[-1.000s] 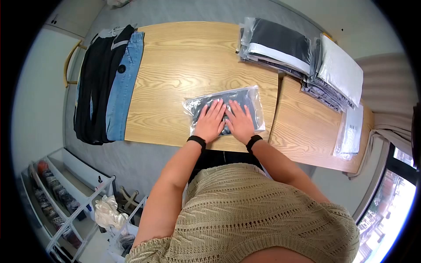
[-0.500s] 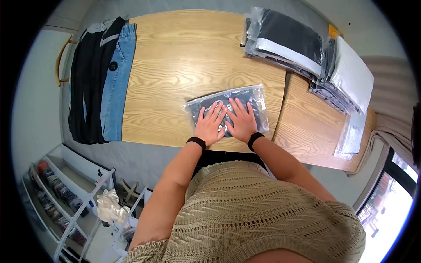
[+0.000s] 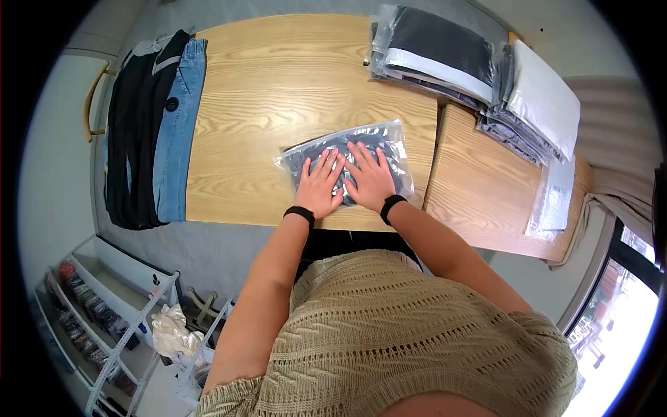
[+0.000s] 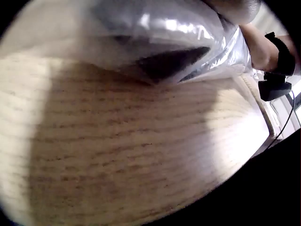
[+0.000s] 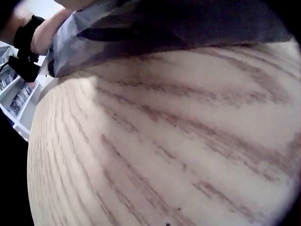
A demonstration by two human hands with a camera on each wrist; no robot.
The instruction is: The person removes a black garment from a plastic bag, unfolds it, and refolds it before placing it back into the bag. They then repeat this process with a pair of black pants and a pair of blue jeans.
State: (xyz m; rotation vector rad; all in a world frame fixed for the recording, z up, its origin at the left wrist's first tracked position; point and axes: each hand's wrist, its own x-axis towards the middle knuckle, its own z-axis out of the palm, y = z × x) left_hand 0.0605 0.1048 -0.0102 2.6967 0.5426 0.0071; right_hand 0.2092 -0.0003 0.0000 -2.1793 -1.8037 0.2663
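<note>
Lying flat near the front edge of the wooden table (image 3: 278, 90), the clear plastic bag (image 3: 368, 135) holds a dark folded garment, and both hands sit on top of it side by side. The left hand (image 3: 318, 186) and the right hand (image 3: 368, 182) are palm down with fingers straight and spread, pressing rather than grasping anything.

The slick film looks like the main hazard. Under a push it may slide on the smooth wood toward the near edge, which runs just beside the wrists. Trapped air may also bulge to one side and crease the garment. Uneven pressure from the two palms could skew the fold. Whether the bag's mouth is sealed cannot be seen.

Further out, a stack of bagged garments (image 3: 438, 55) sits at the far right corner, and jeans with dark clothes (image 3: 174, 118) drape over the left end, both well apart from the hands.
</note>
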